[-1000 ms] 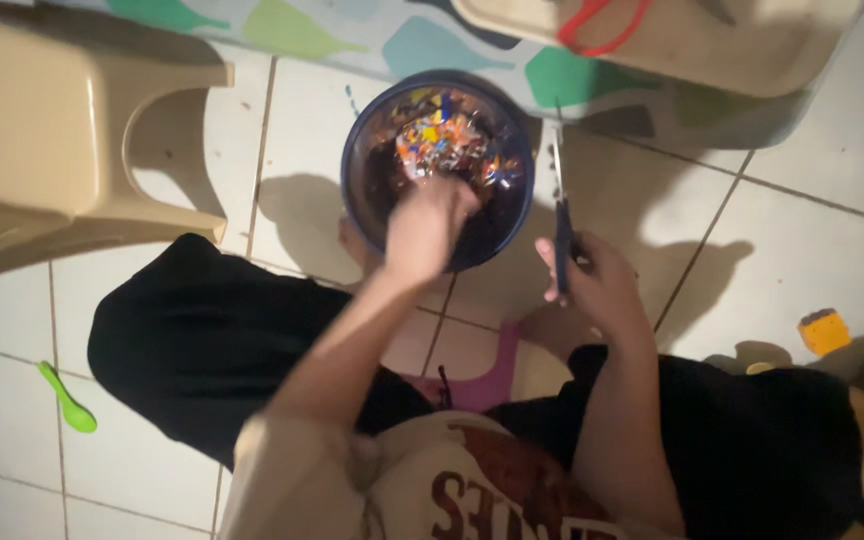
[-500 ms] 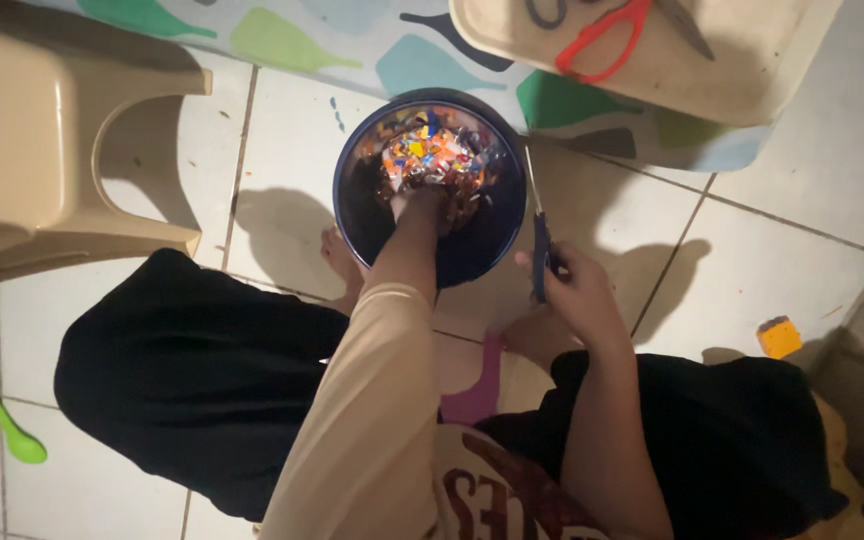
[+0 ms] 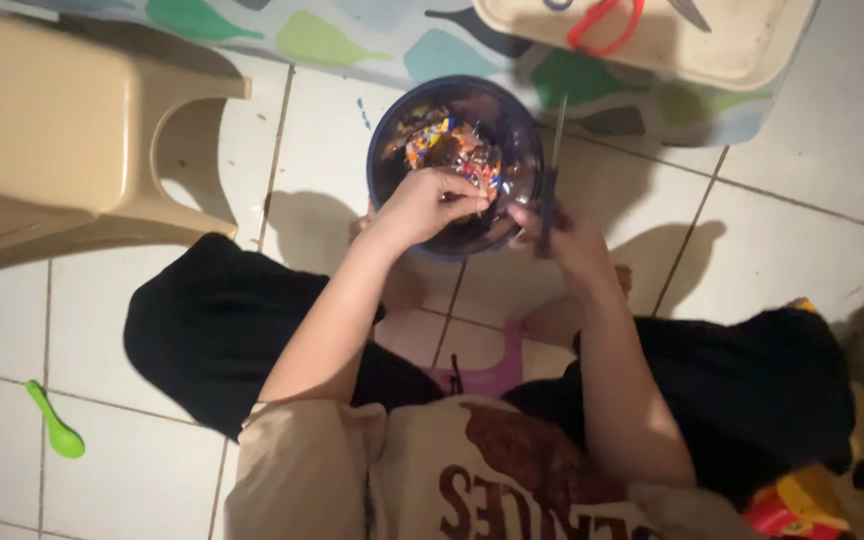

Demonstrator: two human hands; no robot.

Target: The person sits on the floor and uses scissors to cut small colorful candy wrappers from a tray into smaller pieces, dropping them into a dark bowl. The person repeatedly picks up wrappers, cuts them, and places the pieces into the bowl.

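A dark blue round bowl stands on the tiled floor in front of my knees, with a heap of small colourful scraps inside. My left hand is over the bowl's near edge, fingers pinched on a small scrap pulled from the heap. My right hand is just to the right of it and grips dark-handled scissors, whose blades point away from me along the bowl's right side. The two hands nearly touch.
A beige plastic stool stands at the left. A beige tray with red-handled scissors lies on a patterned mat beyond the bowl. A green spoon lies on the floor at lower left.
My left hand has come back out of the heap to the bowl's near edge with a scrap. My right hand has brought the scissors in towards it.
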